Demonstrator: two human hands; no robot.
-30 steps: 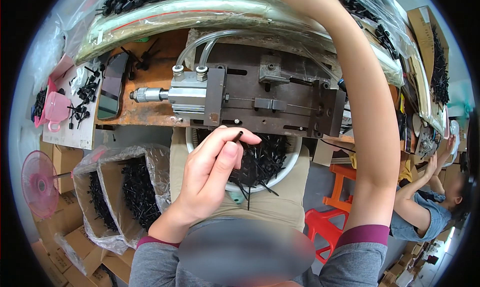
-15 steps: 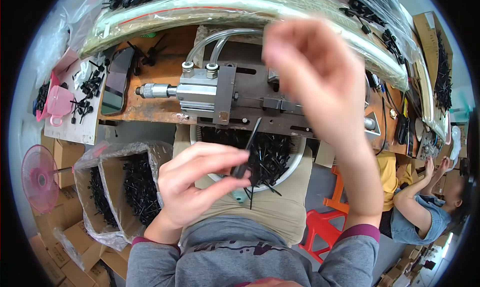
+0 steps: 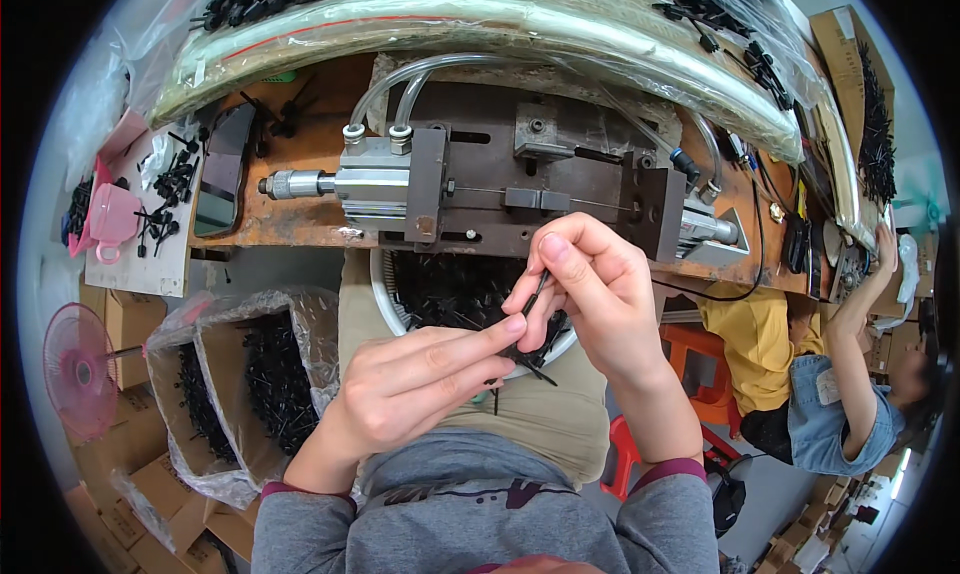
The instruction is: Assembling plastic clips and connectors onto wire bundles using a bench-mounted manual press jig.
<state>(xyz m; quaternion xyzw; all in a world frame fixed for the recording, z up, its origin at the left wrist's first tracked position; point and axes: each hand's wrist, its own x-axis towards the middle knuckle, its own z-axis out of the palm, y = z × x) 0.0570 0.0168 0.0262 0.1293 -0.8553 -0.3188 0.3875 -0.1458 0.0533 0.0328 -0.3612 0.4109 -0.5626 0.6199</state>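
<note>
Now the right hand [image 3: 600, 284], raised over the workbench [image 3: 290, 224] a moment ago, meets the left hand [image 3: 405, 379], so both share one slim black stem [image 3: 536, 295]: right thumb and fingertips pinch its upper end, left fingers narrow around its hidden lower part. It sits off the workbench's near edge, above the white tub [image 3: 386, 307].

1 slim black rod [image 3: 536, 292], tilted, handheld
</note>
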